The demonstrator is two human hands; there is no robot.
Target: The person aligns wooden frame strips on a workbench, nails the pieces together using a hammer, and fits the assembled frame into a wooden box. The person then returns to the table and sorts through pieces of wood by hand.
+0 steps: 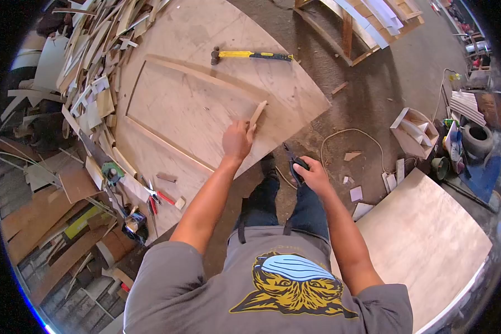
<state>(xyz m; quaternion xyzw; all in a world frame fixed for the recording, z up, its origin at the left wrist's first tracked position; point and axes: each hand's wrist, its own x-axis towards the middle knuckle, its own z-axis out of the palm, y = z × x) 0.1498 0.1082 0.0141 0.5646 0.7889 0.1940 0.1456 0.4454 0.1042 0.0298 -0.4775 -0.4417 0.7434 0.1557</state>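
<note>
My left hand [238,140] is closed around the lower end of a short wood strip [258,114], over the right end of a long narrow frame of wood strips [206,76]. The frame lies on a large plywood sheet [295,100]. My right hand [314,175] grips a dark-handled tool [296,170] with a narrow tip, held beside the sheet's near edge; it looks like pliers, though the fingers partly cover it. A hammer with a yellow and black handle [250,54] rests on the sheet beyond the frame.
Red-handled pliers [162,196] lie at the sheet's near left corner. Wood offcuts [103,83] are heaped along the left. Another plywood panel [423,239] is at lower right. A cable [348,131] and scraps lie on the floor. A wooden frame structure [348,33] stands at the back.
</note>
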